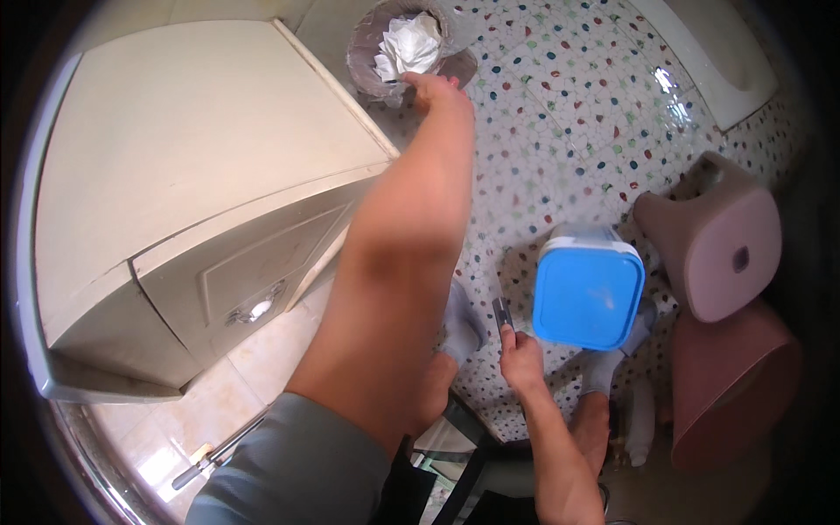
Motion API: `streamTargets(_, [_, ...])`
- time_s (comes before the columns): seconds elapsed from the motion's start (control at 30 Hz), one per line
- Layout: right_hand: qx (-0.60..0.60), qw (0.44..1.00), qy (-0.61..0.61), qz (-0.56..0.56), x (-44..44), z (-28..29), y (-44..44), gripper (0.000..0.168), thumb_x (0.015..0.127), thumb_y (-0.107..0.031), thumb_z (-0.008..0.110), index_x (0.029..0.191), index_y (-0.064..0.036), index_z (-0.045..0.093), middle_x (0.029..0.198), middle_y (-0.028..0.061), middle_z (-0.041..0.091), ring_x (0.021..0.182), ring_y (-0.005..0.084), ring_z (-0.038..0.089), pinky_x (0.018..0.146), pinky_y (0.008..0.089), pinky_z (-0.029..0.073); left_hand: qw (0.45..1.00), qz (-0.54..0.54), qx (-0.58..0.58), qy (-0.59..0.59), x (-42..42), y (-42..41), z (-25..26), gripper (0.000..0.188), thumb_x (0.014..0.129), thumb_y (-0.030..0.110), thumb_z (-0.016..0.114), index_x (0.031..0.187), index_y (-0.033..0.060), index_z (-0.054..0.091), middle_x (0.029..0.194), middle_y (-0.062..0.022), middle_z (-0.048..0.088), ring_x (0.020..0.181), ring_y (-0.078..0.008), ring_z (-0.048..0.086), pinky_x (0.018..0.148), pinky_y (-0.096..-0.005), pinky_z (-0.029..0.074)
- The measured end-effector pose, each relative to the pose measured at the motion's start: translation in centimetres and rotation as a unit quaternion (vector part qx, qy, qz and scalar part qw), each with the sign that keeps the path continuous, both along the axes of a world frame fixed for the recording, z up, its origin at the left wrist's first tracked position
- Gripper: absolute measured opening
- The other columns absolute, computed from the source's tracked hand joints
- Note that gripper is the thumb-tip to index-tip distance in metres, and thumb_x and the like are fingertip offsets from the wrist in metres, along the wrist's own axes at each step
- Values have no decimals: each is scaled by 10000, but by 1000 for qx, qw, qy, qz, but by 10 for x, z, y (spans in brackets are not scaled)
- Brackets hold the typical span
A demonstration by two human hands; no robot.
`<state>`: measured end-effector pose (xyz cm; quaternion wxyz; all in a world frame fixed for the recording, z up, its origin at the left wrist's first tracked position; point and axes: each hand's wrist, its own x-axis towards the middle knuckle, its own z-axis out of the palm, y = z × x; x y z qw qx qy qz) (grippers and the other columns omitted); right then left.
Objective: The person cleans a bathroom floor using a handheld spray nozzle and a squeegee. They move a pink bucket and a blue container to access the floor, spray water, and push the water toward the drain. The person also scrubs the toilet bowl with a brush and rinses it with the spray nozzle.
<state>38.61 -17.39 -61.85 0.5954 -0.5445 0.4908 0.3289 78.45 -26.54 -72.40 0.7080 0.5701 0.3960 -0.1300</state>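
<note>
My left hand [436,90] reaches to the near rim of a lined waste bin [364,56], close to crumpled white tissue paper [410,46] inside it. Its fingertips are partly hidden, so whether they grip anything does not show. My right hand [522,357] is closed around the dark handle of a tool [503,314], whose thin far part blurs against the pebble-patterned floor. To the right of that hand stands a container with a blue lid [588,298].
A cream cabinet [197,118] fills the left side. A pink plastic stool [735,256] and a pink bucket-like container [728,387] are at the right. A white ceramic fixture [715,59] lies at the upper right. My feet are beside the blue-lidded container.
</note>
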Motion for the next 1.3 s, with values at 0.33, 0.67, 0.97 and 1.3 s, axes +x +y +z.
streamTargets(0.33, [56,989,74,-118,-9,-4,19,513,971,-409,459,847,61,624,738,229,616,720,359,588,710,435,457,991,128,43,-3,-38,-22,-2,225,878,65,471,1036,-93,501,903,-158,619,672,-223,629,494,-310,504])
streamTargets(0.67, [15,985,-105,-138,5,13,-10,421,868,-265,646,1146,51,623,1072,208,667,1015,252,626,863,352,471,949,-238,194,-67,-217,-120,-21,286,883,173,475,873,-93,579,800,-268,633,727,-404,611,676,-454,484])
streamTargets(0.97, [122,975,-97,-157,31,17,-63,389,939,-344,555,933,35,642,815,155,654,769,244,598,749,377,472,850,-467,217,-109,-211,-89,77,370,880,299,642,992,-51,593,790,-114,676,709,-177,651,643,-323,525])
streamTargets(1.3, [27,996,-84,17,28,27,-160,454,979,-361,472,860,57,600,732,247,598,694,366,597,675,414,454,746,-353,540,-166,-48,30,-22,264,840,225,610,1018,34,653,888,-165,688,817,-315,666,741,-409,517])
